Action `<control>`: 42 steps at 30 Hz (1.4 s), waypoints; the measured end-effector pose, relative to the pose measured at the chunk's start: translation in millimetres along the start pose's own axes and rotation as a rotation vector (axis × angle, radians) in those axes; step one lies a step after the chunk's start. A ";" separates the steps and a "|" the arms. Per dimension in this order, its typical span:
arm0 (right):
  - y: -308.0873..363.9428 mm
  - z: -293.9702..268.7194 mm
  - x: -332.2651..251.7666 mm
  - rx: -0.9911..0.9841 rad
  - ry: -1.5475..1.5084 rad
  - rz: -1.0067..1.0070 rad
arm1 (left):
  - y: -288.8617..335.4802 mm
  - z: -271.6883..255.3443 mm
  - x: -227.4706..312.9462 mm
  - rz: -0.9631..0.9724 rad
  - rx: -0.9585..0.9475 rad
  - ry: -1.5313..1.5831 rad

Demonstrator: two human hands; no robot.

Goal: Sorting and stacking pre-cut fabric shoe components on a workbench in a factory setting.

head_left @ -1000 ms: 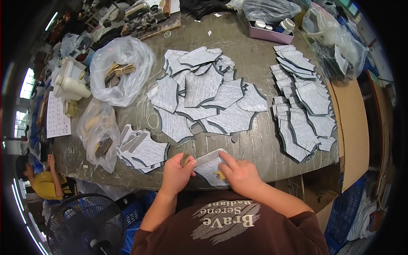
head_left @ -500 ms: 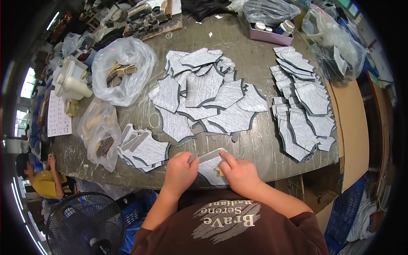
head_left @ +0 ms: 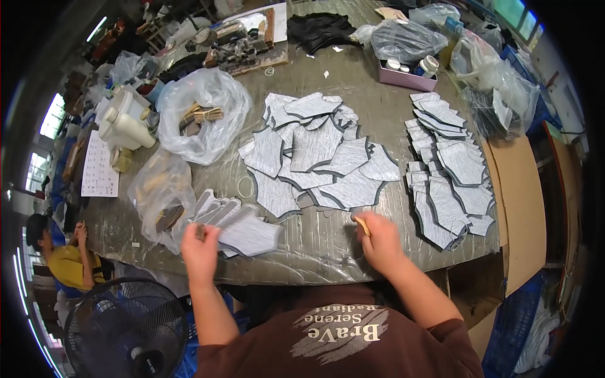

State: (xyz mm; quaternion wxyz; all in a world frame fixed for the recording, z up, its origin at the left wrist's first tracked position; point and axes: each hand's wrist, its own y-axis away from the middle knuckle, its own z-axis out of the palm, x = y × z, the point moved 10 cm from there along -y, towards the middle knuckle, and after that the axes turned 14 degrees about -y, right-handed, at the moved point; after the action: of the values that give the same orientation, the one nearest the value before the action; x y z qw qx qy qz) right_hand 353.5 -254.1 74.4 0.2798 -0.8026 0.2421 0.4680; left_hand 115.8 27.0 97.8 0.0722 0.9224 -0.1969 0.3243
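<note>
My left hand (head_left: 200,249) is closed at the left front of the table. A small dark bit shows between its fingertips, too little to name. Beside it, a light grey streaked panel (head_left: 252,236) with a darker strip along one edge lies over the small stack of similar panels (head_left: 211,205), slightly blurred. My right hand (head_left: 381,242) pinches a small tan strip (head_left: 362,225) just above the table, in front of the large central pile of grey streaked panels (head_left: 315,148).
Overlapping rows of panels (head_left: 450,167) line the right side. Plastic bags (head_left: 205,135) with bundled strips stand left, near white bottles (head_left: 129,126). A pink box (head_left: 406,77) holds jars at the back. A fan (head_left: 126,334) and a person in yellow (head_left: 66,268) are lower left.
The panel under both hands has gone left onto the small stack, with my left hand moving that way. My right hand has lifted and shifted right, holding the tan strip.
</note>
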 end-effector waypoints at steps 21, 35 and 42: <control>4.6 49.3 -7.3 -0.432 0.726 0.114 | 57.3 110.3 36.6 0.269 -0.455 0.272; -5.0 44.1 3.9 -0.383 0.766 0.101 | 101.3 133.3 100.2 0.702 -0.615 0.032; 31.8 42.2 -8.3 -0.380 0.696 0.087 | 116.6 142.3 109.4 0.928 -0.780 -0.042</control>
State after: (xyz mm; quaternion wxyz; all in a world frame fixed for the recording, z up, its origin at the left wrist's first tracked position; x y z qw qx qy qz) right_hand 303.1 -247.7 57.6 0.0073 -0.9396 0.2652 0.2160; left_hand 227.0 -151.1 56.2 0.2523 0.6519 -0.6843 0.2076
